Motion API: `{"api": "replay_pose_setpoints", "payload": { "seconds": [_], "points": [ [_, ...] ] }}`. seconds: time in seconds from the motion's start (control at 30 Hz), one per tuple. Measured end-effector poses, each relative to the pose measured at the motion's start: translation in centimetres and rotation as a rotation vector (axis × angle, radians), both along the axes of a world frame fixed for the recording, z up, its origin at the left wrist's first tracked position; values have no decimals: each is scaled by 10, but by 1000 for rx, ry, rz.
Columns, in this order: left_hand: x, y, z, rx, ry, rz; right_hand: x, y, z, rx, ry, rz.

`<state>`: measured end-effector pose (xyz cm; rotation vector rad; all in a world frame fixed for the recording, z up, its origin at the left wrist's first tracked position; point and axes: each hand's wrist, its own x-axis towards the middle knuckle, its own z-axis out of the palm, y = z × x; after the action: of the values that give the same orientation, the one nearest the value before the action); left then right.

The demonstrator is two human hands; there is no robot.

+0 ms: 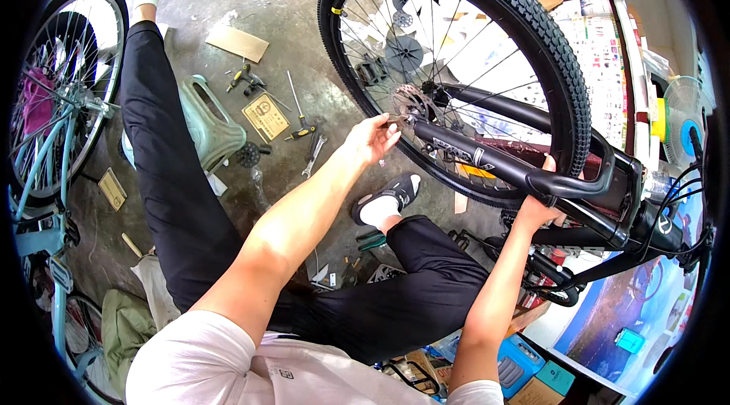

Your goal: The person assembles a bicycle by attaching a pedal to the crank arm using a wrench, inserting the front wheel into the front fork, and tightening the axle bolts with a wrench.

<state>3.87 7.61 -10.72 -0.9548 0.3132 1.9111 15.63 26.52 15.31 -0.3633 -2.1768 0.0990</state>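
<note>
A bicycle front wheel point(572, 93) with a knobby black tyre stands raised in a black suspension fork point(487, 152). My left hand point(371, 140) is at the near end of the hub, beside the brake disc point(414, 104). Its thumb and fingers pinch together at the axle end; whatever small part lies between them is too hidden to name. Around the fork, close to its crown and the tyre, my right hand point(538, 209) is closed, its fingers partly out of sight behind the fork leg.
On the concrete floor lie wrenches point(315, 155), a yellow-black screwdriver point(299, 116) and pieces of cardboard point(237, 41). A pale green plastic stool point(215, 127) stands by my left leg. A light blue bicycle point(62, 146) is at far left, a fan point(684, 120) at far right.
</note>
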Motion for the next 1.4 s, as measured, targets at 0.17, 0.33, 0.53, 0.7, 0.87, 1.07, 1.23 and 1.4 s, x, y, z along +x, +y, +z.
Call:
{"api": "replay_pose_setpoints", "payload": {
  "seconds": [0.17, 0.33, 0.53, 0.7, 0.87, 1.07, 1.23, 1.4],
  "points": [
    [-10, -1, 0, -90, 182, -19, -1, -1, -1, -71, 45, 38],
    [-15, -6, 9, -170, 266, -45, -3, -4, 2, -42, 31, 8],
    [-22, -9, 16, -455, 568, -157, -1, 4, -4, -36, 44, 36],
    [-22, -14, 24, -442, 602, -128, 1, 0, -1, 4, 3, 0],
    [-32, -21, 30, -74, 163, 277, 4, 2, -3, -66, -16, -24],
    [-46, -20, 2, 236, -64, 430, 2, 6, 1, 85, -62, -67],
    [-51, -12, 0, 114, -48, 308, 4, 7, -2, -20, -29, -1],
    [-51, -12, 10, -26, 57, 328, 7, 5, -7, -79, -4, 1]
  ]
}}
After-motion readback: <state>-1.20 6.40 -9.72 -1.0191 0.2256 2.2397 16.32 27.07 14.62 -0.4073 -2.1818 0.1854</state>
